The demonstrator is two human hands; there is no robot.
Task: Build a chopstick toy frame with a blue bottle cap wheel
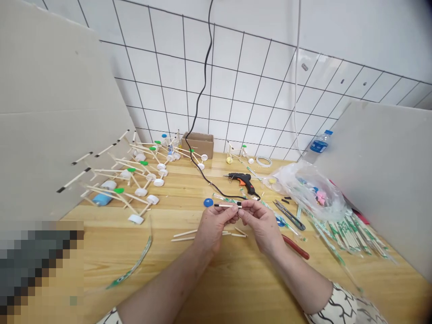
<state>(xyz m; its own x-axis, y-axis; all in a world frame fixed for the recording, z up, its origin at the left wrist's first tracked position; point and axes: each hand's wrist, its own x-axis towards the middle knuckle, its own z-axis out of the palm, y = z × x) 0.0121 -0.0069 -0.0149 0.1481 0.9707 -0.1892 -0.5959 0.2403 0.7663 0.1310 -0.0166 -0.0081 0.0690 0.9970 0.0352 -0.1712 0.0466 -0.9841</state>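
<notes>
Above the middle of the table, my left hand (pixel 215 223) is closed in a pinch on a short wooden stick (pixel 225 206) with black ends. My right hand (pixel 263 222) has its thumb and fingers pressed together at the stick's right black end. Several bare wooden sticks (pixel 184 233) lie on the table just below my hands. Close by on the left is a blue bottle cap (pixel 208 202). A pair of red-handled pliers (pixel 296 247) lies partly hidden by my right forearm.
Several stick-and-cap models (pixel 137 192) crowd the left side. Behind my hands lies a black glue gun (pixel 243 180) with its cord. Thread snips (pixel 290 216), a plastic bag (pixel 303 186), wrapped sticks (pixel 354 231) and a water bottle (pixel 320 145) are at right. A cardboard box (pixel 204 146) stands at the back.
</notes>
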